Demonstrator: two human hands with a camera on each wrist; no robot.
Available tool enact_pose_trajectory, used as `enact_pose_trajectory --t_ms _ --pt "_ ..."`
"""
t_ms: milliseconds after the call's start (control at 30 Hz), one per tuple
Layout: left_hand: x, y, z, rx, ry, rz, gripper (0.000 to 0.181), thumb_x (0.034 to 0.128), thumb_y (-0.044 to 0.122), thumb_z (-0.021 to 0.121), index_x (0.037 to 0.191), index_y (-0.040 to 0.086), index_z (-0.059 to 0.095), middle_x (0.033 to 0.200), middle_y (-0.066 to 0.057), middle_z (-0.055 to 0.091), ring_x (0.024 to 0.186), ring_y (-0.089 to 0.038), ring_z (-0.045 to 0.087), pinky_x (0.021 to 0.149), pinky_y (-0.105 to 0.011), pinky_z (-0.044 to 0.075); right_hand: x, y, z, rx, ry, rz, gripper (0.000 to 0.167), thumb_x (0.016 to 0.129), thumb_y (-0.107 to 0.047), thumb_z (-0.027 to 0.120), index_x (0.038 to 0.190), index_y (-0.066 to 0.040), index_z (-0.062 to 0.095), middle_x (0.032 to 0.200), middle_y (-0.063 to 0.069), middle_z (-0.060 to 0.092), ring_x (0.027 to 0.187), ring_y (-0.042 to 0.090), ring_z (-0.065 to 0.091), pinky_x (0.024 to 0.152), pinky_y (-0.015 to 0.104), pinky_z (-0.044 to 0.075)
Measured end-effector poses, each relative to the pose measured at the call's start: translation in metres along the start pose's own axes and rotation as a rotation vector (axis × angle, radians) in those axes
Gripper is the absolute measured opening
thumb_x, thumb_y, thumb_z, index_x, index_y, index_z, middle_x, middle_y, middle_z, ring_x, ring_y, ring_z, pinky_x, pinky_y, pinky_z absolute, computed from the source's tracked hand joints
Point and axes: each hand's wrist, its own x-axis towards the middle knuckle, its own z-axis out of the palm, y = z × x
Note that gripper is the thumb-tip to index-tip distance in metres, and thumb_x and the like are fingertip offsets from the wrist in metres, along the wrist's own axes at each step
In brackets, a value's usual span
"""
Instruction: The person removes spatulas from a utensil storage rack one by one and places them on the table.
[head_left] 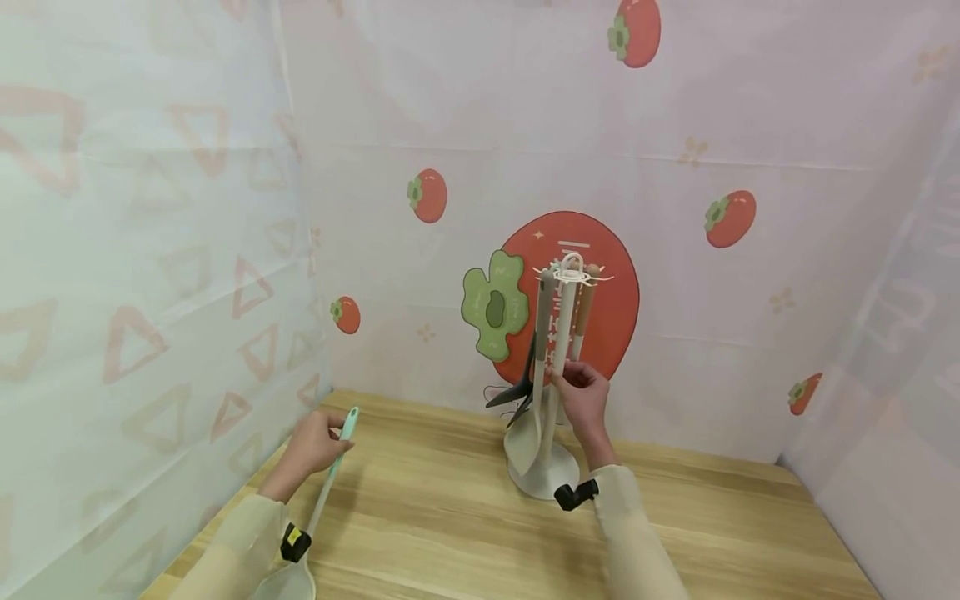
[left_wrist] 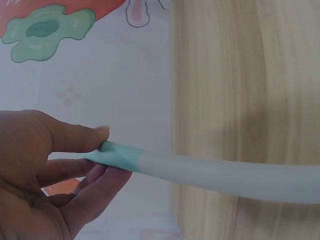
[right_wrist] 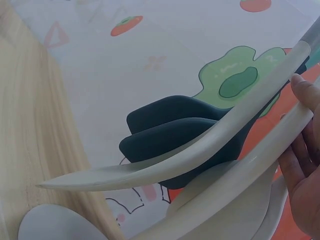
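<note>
On the left, my left hand [head_left: 311, 443] pinches the mint-green handle end of a long white utensil [left_wrist: 215, 175] between thumb and fingers. Its broad pale head [head_left: 292, 582] is low in the head view, partly behind the wrist and frame edge, so its exact kind cannot be told. My right hand [head_left: 587, 404] grips the white pole [right_wrist: 250, 167] of a utensil stand. From the stand's top ring hang a pale spoon-like utensil [head_left: 523, 440] with a grey handle, dark utensils [right_wrist: 172, 142] and one with a brown handle [head_left: 583, 310].
The stand's round white base [head_left: 543, 482] rests on the wooden table [head_left: 435, 517], near its back edge. A patterned cloth wall [head_left: 480, 108] rises behind, with another cloth wall [head_left: 165, 275] close by my left arm and one on the right.
</note>
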Motion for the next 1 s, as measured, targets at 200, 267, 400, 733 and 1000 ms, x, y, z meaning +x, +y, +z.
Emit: enact_pose_trajectory --t_ms 200,267,400,733,1000 --pt "0.006 -0.014 0.008 0.007 -0.024 -0.021 0.036 0.0786 -0.001 0.08 0.11 -0.016 0.071 0.09 -0.023 0.075 0.07 -0.025 0.072 0.058 -0.036 0.057 -0.002 0.002 -0.001 0.012 -0.01 0.002 0.022 0.08 -0.001 0.084 0.094 0.007 0.07 0.08 -0.009 0.071 0.075 0.006 0.066 0.064 0.018 0.055" --pt "0.01 -0.017 0.011 0.02 -0.037 -0.023 0.036 0.0785 0.0 0.08 0.109 -0.016 0.07 0.088 -0.022 0.074 0.069 -0.025 0.072 0.058 -0.036 0.057 -0.001 0.002 -0.002 0.012 0.0 0.003 0.02 0.08 -0.001 0.084 0.093 0.006 0.07 0.08 -0.008 0.07 0.074 0.006 0.066 0.063 0.018 0.055" --pt "0.018 -0.022 0.015 0.058 -0.046 -0.011 0.025 0.0773 0.0 0.08 0.095 -0.015 0.071 0.079 -0.018 0.073 0.065 -0.022 0.069 0.057 -0.035 0.056 0.0 -0.001 -0.003 -0.004 0.011 0.014 0.019 0.081 -0.003 0.085 0.092 0.003 0.071 0.081 -0.007 0.07 0.075 0.006 0.065 0.063 0.018 0.055" --pt "0.021 -0.025 0.016 0.097 -0.078 -0.012 0.019 0.0753 0.0 0.081 0.065 -0.001 0.064 0.072 -0.012 0.066 0.055 -0.014 0.051 0.053 -0.029 0.047 0.002 0.0 -0.003 -0.021 0.003 0.016 0.024 0.081 -0.007 0.086 0.097 0.004 0.071 0.082 -0.006 0.069 0.077 0.008 0.065 0.064 0.018 0.055" --pt "0.019 -0.032 0.02 0.062 -0.098 -0.065 0.036 0.0711 -0.003 0.082 0.056 0.008 0.052 0.052 0.0 0.049 0.043 -0.011 0.048 0.045 -0.024 0.041 0.0 -0.001 -0.001 -0.01 -0.005 0.002 0.022 0.081 -0.004 0.085 0.095 0.006 0.071 0.082 -0.006 0.07 0.076 0.007 0.065 0.063 0.018 0.055"
